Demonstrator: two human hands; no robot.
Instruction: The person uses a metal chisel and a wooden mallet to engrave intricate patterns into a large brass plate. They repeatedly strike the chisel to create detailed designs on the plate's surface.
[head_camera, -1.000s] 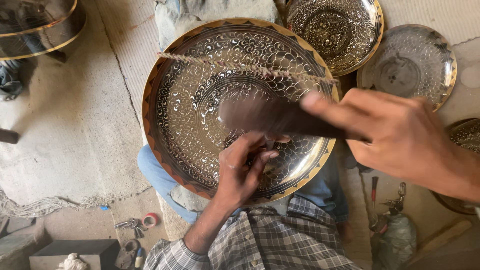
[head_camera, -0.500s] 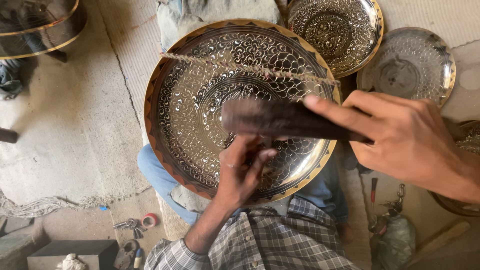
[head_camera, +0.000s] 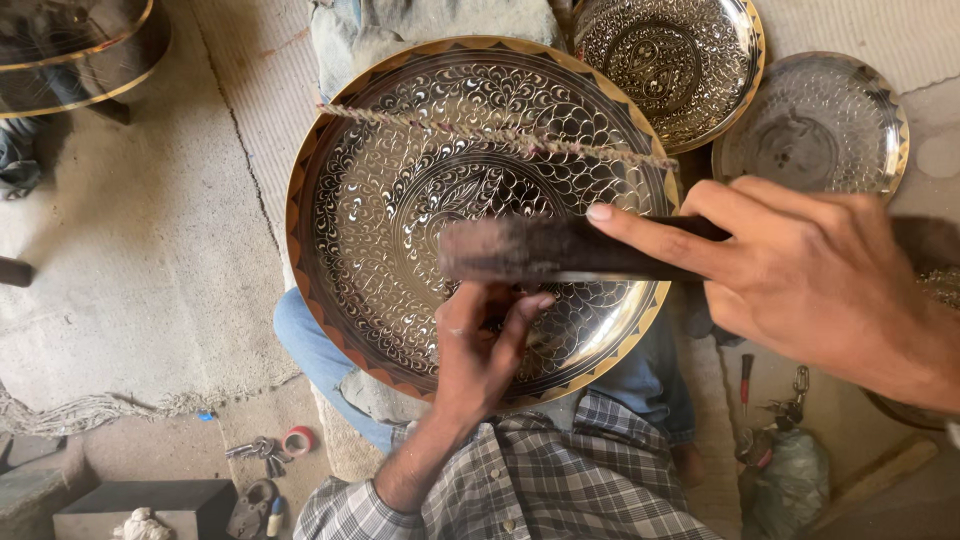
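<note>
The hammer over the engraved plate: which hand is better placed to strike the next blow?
The right hand: it grips the hammer above the engraved plate. The left hand rests on the plate, apparently pinching a small tool.

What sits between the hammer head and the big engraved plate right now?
In the head view, the left hand lies between the blurred hammer and the large engraved plate, fingertips pinched together; what they pinch is hidden.

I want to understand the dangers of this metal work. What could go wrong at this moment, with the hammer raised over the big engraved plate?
1. The hammer in the right hand hangs just above the left hand, whose fingers pinch something small on the plate; a stray blow might hit them.
2. The plate rests on the person's lap under a taut cord; it could shift, and a strike might mar the pattern.
</note>
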